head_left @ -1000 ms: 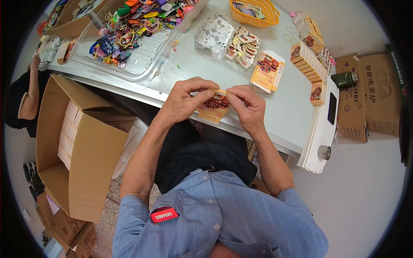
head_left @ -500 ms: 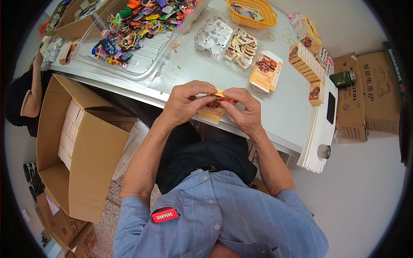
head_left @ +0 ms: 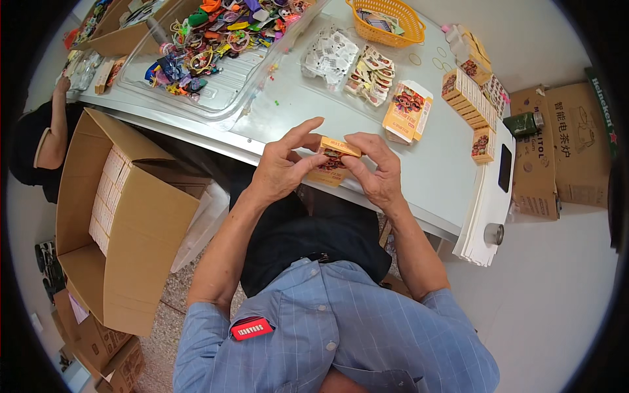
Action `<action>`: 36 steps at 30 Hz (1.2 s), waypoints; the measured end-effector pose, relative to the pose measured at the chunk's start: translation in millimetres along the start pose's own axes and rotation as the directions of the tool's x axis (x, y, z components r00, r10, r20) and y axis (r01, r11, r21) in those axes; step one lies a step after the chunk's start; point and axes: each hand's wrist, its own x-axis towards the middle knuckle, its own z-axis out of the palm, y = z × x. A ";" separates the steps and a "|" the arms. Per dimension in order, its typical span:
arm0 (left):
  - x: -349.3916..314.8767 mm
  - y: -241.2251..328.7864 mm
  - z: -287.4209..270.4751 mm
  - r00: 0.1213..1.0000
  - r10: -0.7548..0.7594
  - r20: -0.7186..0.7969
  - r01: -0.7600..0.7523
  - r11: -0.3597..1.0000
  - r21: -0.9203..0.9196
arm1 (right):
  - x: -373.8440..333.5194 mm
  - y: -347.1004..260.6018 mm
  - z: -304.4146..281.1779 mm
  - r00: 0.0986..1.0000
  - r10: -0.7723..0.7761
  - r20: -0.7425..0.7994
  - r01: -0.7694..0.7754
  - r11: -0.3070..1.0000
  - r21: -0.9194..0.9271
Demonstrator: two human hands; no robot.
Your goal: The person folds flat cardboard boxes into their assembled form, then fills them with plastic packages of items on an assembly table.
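Between my two hands, at the table's front edge, is a small orange printed carton (head_left: 333, 161) with its narrow top end turned up. My left hand (head_left: 286, 164) grips its left side with the thumb on the front; the index finger is raised off it. On the other side, my right hand (head_left: 375, 169) pinches the carton between thumb and fingers. A stack of flat unfolded cartons (head_left: 406, 112) of the same print lies beyond my right hand. Left of it are a clear tray of small printed cards (head_left: 371, 75) and a tray of white packets (head_left: 329, 57).
A clear bin (head_left: 226, 108) of colourful trinkets stands back left, a yellow basket (head_left: 388, 27) at the back. Rows of finished small boxes (head_left: 468, 98) line the right. An open cardboard box (head_left: 141, 242) stands on the floor left. Another person's arm (head_left: 56, 134) is far left.
The carton has tipped so its top end now shows between my hands. My left index finger has lifted away, and my right fingers have shifted on the carton.
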 end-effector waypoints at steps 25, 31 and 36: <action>-2.6 -14.9 19.3 0.986 0.102 -0.132 -0.099 0.995 0.023 | 7.8 12.0 9.1 0.998 -0.022 -0.053 0.024 0.999 0.048; -4.8 -20.4 25.3 0.970 0.090 -0.227 -0.107 0.992 -0.063 | 6.0 13.6 10.0 0.997 -0.029 -0.071 0.031 0.999 0.023; -5.7 -19.5 25.3 0.956 0.174 -0.238 -0.174 0.985 0.018 | 4.7 13.2 9.8 0.997 -0.030 -0.071 0.032 0.999 0.029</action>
